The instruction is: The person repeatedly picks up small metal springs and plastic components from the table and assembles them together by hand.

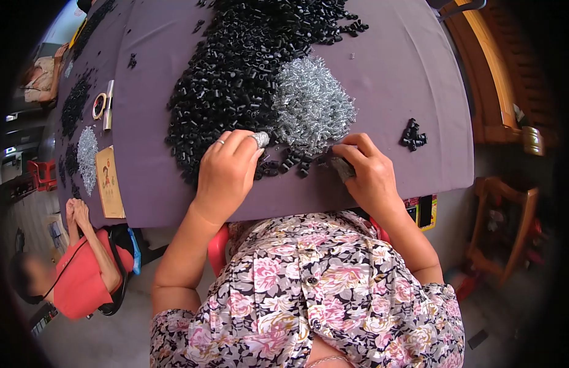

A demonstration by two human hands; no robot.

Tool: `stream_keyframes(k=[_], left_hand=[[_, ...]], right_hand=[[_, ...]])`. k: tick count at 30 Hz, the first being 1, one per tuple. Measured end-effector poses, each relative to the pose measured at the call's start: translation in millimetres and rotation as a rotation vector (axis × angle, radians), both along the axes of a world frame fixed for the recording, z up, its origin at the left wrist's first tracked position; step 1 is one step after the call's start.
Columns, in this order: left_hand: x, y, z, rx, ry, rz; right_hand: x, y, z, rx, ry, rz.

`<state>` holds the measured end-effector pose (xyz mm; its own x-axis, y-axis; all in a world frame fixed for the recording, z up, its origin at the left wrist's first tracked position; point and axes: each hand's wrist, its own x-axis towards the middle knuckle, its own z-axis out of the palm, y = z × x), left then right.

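Note:
My left hand [228, 167] rests at the near edge of a heap of small black plastic tube-like parts [220, 92]. Its fingers are curled together, with a ring on one and a pale wrap around the index fingertip; whatever they grip is hidden. To the right of the metal coil springs [314, 104], my right hand [371, 175] is closed, thumb and forefinger near each other. A grey wrap covers its thumb, and any part in the pinch is too small to make out. Several loose black parts [292, 162] lie between both hands.
A small cluster of black parts [413, 135] sits at the right of the purple-grey tablecloth [407, 73]. Left are another spring pile [87, 159], a tape roll [99, 106] and a booklet [110, 184]. A person in red [82, 276] sits left; a wooden chair [502, 227] stands right.

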<state>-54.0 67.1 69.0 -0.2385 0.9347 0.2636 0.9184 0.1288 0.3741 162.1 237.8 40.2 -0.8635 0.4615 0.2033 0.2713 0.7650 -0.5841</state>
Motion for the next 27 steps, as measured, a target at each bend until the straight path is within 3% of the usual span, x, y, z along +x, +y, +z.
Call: stream_keyframes(k=[4, 10, 14, 27], left_hand=[[4, -2, 0, -0.051, 0.016, -0.035], [8, 0, -9, -0.098, 0.092, -0.079], [11, 3, -8, -0.097, 0.067, -0.097], [26, 1, -4, -0.061, -0.009, -0.123]], right_hand=[[-7, 2, -6, 0.024, 0.027, 0.006], [4, 9, -2, -0.188, 0.176, -0.118], [21, 16, 0, -0.232, 0.084, -0.166], [5, 4, -4, -0.216, 0.100, 0.021]])
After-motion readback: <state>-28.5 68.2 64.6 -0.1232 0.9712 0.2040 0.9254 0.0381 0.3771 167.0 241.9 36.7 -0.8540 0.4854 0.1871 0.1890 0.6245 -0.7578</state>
